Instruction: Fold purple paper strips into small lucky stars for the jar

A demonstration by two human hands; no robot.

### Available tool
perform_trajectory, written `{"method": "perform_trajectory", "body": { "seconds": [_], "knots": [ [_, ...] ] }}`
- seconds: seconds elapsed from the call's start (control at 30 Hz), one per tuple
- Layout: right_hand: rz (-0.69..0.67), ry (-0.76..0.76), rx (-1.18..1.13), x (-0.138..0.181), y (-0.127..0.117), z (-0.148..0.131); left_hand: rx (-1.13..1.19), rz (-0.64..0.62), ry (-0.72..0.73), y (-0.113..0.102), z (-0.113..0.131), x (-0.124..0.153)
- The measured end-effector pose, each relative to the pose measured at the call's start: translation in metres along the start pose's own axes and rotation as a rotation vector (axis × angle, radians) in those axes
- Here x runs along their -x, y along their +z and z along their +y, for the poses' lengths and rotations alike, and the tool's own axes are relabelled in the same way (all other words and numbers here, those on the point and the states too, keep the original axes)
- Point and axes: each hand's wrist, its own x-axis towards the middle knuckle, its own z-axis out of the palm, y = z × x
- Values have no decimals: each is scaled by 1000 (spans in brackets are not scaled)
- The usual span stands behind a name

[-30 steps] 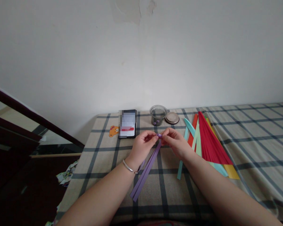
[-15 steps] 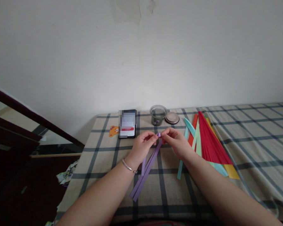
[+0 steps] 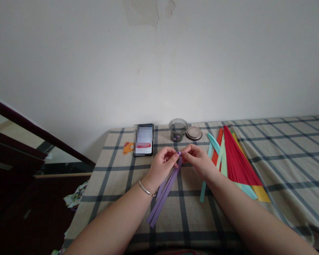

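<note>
Between my two hands, above the checked cloth, a purple paper strip is held at a small folded end [image 3: 179, 153]. My left hand [image 3: 162, 166] pinches it from the left with thumb and forefinger, a silver bangle on the wrist. On the right, the fingertips of my right hand [image 3: 198, 161] are closed on the same strip. More purple paper strips [image 3: 162, 205] slant down toward me below the hands; where the held strip's tail runs among them I cannot tell. Just beyond the hands, a clear tub [image 3: 178, 134] contains small purple pieces.
A round lid [image 3: 194, 132] lies beside the tub. To the right fan out red paper strips [image 3: 239, 159], with orange, green, yellow and blue strips [image 3: 202, 191] around them. A phone [image 3: 144, 140] and an orange bear cutout [image 3: 127, 148] are at left, near the tablecloth's edge.
My left hand has shifted slightly, its thumb now nearer the fold. The lighter strip hanging under it has swung closer to the other purple strips. My right hand stays nearly still.
</note>
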Motion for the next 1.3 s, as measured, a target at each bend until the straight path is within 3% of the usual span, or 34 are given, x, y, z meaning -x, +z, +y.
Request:
{"method": "perform_trajectory", "body": {
  "seconds": [0.5, 0.8, 1.03, 1.3],
  "knots": [
    [-31, 50, -115, -1, -1, 3, 127, 51, -53, 0, -1, -3],
    [-45, -56, 73, 3, 3, 2, -62, 44, 77, -3, -3, -1],
    [10, -15, 68, 0, 0, 5, -113, 60, 74, -2, -1, -1],
    [-24, -30, 127, 0, -1, 6, -282, 91, 127, -2, -1, -2]
  ]
}}
